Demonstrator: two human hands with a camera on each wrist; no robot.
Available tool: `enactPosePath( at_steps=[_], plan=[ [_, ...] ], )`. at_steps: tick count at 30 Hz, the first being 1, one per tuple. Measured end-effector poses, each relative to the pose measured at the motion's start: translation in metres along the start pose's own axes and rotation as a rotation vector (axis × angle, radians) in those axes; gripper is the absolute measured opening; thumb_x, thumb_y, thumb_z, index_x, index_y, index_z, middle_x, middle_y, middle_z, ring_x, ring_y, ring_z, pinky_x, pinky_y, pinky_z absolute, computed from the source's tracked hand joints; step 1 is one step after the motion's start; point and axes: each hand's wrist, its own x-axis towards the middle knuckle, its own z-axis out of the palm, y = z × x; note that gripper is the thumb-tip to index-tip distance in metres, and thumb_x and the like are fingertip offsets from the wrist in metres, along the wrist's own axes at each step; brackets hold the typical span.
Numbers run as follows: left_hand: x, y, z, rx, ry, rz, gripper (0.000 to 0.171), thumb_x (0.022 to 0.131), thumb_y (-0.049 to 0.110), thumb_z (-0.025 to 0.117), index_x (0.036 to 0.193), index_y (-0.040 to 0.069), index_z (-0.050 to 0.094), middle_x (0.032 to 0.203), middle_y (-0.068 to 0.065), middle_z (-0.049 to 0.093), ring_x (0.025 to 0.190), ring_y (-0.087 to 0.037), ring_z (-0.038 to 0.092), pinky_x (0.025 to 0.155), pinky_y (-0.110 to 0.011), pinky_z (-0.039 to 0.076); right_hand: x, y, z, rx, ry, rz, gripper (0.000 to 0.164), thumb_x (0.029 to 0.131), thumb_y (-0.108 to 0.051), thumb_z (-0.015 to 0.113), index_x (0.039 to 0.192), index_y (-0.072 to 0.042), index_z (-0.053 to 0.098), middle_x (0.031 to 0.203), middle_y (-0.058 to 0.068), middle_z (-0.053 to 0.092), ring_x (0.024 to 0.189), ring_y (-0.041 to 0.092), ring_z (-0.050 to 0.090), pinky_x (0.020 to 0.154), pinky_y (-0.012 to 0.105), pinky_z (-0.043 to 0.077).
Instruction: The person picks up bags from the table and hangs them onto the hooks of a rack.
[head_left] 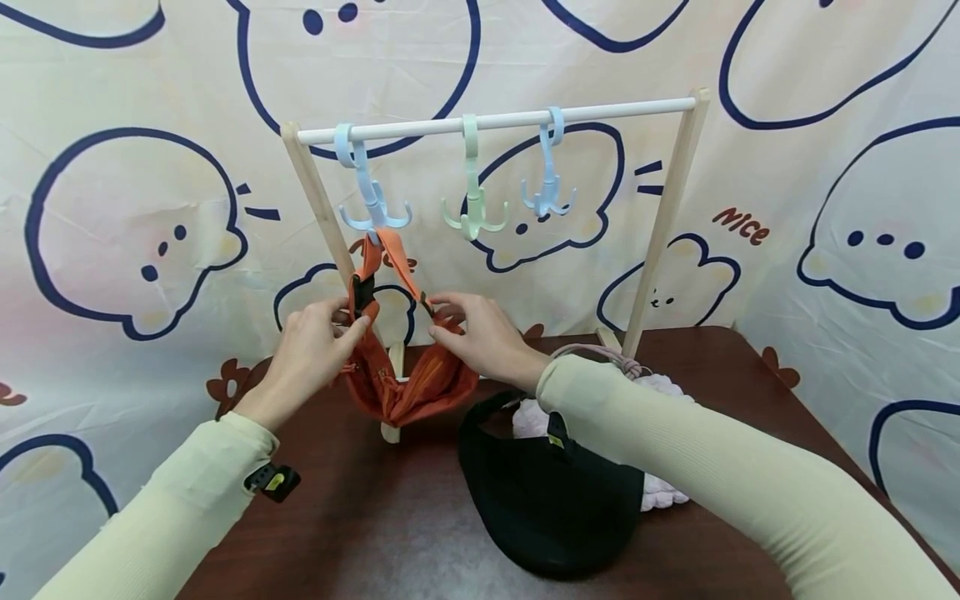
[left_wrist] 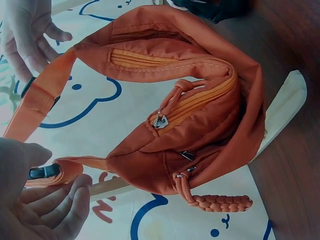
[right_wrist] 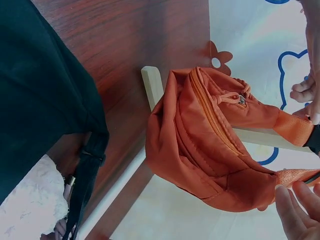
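a: where's the orange bag (head_left: pixel 442 383) rn?
b: held up just below the left blue hook (head_left: pixel 367 187), its strap (head_left: pixel 397 258) reaching the hook's prongs. can't tell if it's looped over.
a: fingers?
b: l hand (head_left: pixel 311 342): thumb + fingers pinching the strap at the blk buckle (head_left: pixel 363 293). r hand (head_left: pixel 483 337): fingertips pinching the strap's other side, nr the bag's end.
a: & around it?
b: green hook (head_left: pixel 472 200) + 2nd blue hook (head_left: pixel 550 175) on the white rail (head_left: pixel 622 110). blk bag (head_left: pixel 547 500) on the table (head_left: pixel 322 517), partly over a pale fluffy thing (head_left: pixel 663 492).
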Motion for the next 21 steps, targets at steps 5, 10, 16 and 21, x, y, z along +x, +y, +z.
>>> enactPosePath(
  at_steps=[5, 10, 16, 21],
  plan=[
    [-0.001, -0.002, 0.001, 0.006, -0.020, -0.015, 0.038, 0.102, 0.027, 0.060, 0.124, -0.003, 0.065, 0.103, -0.025, 0.075, 0.084, -0.033, 0.076, 0.070, -0.048, 0.060, -0.002, 0.003, -0.001, -0.018, 0.002, 0.000, 0.044, 0.099, -0.022, 0.066, 0.142, -0.018, 0.058, 0.126, 0.005, 0.072, 0.110, 0.018, 0.069, 0.087, 0.036, 0.057],
    [-0.002, -0.004, 0.000, 0.004, -0.042, -0.030, 0.035, 0.102, 0.027, 0.059, 0.121, -0.002, 0.066, 0.099, -0.024, 0.075, 0.065, -0.023, 0.073, 0.059, -0.038, 0.058, -0.004, 0.007, -0.002, -0.038, 0.004, 0.010, 0.046, 0.099, -0.024, 0.066, 0.144, -0.021, 0.057, 0.122, 0.004, 0.073, 0.107, 0.017, 0.070, 0.079, 0.034, 0.055],
    [-0.005, -0.006, 0.000, -0.015, -0.074, -0.056, 0.037, 0.102, 0.026, 0.058, 0.125, -0.002, 0.064, 0.102, -0.026, 0.074, 0.064, -0.021, 0.072, 0.049, -0.031, 0.051, -0.004, 0.009, -0.005, -0.042, 0.001, 0.005, 0.046, 0.098, -0.023, 0.066, 0.143, -0.019, 0.058, 0.122, 0.005, 0.073, 0.108, 0.018, 0.069, 0.077, 0.032, 0.054],
    [-0.007, -0.007, 0.000, -0.004, -0.080, -0.059, 0.041, 0.103, 0.027, 0.057, 0.130, -0.003, 0.063, 0.108, -0.027, 0.074, 0.080, -0.030, 0.076, 0.056, -0.036, 0.057, -0.006, 0.012, -0.008, -0.061, -0.006, 0.008, 0.044, 0.099, -0.025, 0.066, 0.142, -0.018, 0.059, 0.125, 0.002, 0.072, 0.111, 0.017, 0.069, 0.084, 0.035, 0.057]
  ],
)
